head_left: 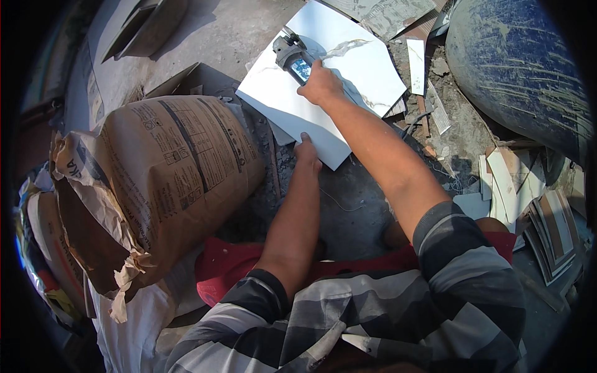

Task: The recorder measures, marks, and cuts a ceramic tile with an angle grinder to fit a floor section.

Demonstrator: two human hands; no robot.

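Observation:
A large white marble-look tile (367,68) with grey-brown veins lies in front of me, its near corner pointing toward me. My right hand (321,84) is closed around the body of an angle grinder (291,53), whose head is over the tile's far left part. Whether the disc touches the tile I cannot tell. At the tile's near left edge, my left hand (307,153) grips it, thumb on top and the other fingers hidden beneath. The grinder's cord runs from behind my right hand along my forearm.
An opened brown paper sack (186,155) stands close on my left. To the right sits a big scratched blue drum (522,68). Tile offcuts (553,230) are stacked at the right, and a narrow white strip (416,65) lies beside the tile. Rubble covers the ground nearby.

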